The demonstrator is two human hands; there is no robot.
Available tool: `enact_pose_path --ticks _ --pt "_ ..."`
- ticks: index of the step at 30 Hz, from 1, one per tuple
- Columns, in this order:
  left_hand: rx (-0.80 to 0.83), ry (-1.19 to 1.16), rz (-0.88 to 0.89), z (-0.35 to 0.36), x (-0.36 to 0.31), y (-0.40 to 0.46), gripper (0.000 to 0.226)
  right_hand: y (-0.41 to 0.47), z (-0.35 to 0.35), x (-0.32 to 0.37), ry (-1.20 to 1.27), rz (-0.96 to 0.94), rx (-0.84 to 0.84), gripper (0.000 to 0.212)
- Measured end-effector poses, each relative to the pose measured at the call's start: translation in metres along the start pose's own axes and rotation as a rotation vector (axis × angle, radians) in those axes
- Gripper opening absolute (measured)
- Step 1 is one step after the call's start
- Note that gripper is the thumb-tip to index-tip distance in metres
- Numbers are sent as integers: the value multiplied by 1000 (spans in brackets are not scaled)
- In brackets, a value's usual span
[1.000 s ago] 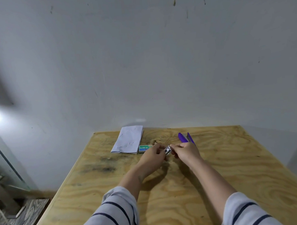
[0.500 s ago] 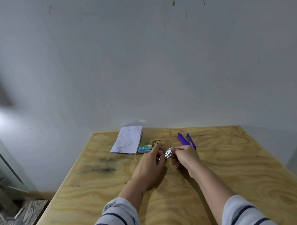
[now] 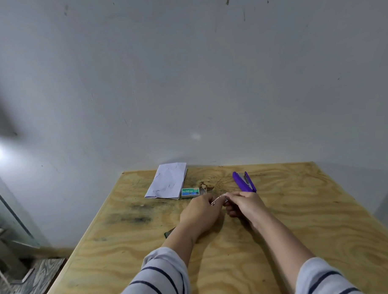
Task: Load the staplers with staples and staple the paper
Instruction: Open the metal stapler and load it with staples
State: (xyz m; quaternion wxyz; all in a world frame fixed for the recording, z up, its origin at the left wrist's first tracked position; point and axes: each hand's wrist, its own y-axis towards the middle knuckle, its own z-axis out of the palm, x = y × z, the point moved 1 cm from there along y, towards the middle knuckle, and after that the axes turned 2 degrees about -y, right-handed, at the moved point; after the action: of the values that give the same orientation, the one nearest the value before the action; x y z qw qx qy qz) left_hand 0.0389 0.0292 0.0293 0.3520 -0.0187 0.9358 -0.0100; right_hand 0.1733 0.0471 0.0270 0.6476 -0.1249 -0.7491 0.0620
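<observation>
Both hands meet over the middle of the plywood table [image 3: 300, 209]. My left hand [image 3: 201, 212] and my right hand [image 3: 245, 203] pinch a thin silver strip of staples [image 3: 219, 199] between their fingertips. An open purple stapler [image 3: 243, 182] lies just beyond my right hand, its lid swung up. A small green staple box [image 3: 190, 192] sits left of the hands, and folded white paper [image 3: 168, 180] lies beside it near the wall. A dark object [image 3: 169, 233] pokes out under my left wrist; most of it is hidden.
A grey wall rises right behind the table's far edge. The table's left edge drops to a patterned floor [image 3: 35, 277] with a metal frame [image 3: 6, 219] beside it. Dark smudges [image 3: 134, 217] mark the wood at left.
Both hands have drawn slightly toward me and lowered. The staple strip between the fingertips now looks thinner and tilted.
</observation>
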Motion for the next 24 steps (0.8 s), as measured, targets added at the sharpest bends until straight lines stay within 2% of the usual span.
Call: enact_pose_path --ticks 12,18,24 --pt "97 -205 -30 2 5 3 29 2 4 -5 10 -18 -64 12" --pt "129 -226 -6 0 8 2 25 3 8 -6 -5 -19 -102 11" --pt "74 -199 27 0 10 -4 24 6 11 -8 -21 -11 -118 11"
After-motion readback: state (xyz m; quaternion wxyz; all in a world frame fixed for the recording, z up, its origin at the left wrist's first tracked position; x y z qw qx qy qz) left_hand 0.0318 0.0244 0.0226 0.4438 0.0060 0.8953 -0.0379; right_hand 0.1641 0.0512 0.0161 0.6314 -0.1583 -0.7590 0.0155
